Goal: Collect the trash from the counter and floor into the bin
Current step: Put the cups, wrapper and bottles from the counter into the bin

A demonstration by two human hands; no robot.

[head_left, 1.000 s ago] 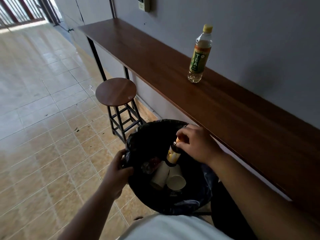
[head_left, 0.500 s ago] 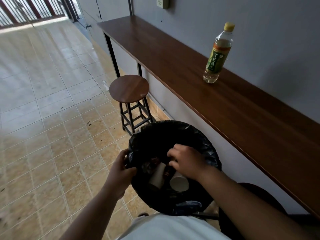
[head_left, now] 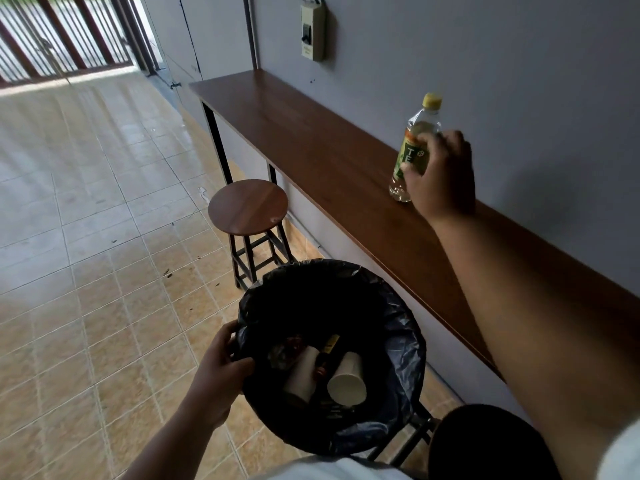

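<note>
A tea bottle [head_left: 415,133] with a yellow cap and green label stands upright on the long wooden counter [head_left: 311,157] by the grey wall. My right hand [head_left: 440,174] is wrapped around its lower half, fingers closed on the label. Below, a round bin lined with a black bag [head_left: 398,327] hangs in front of me, with my left hand [head_left: 221,368] gripping its left rim. Inside lie two white paper cups [head_left: 346,379], a small dark bottle [head_left: 325,355] and a crumpled wrapper.
A round wooden stool [head_left: 248,206] on a black frame stands under the counter, just beyond the bin. A second dark stool seat [head_left: 485,441] sits at lower right. Tan tiled floor [head_left: 86,271] with small debris specks spreads left. A switch box [head_left: 312,31] hangs on the wall.
My right hand left the small dark bottle in the bin, rose out and reached up to the counter, closing on the tea bottle. My left hand kept holding the bin rim.
</note>
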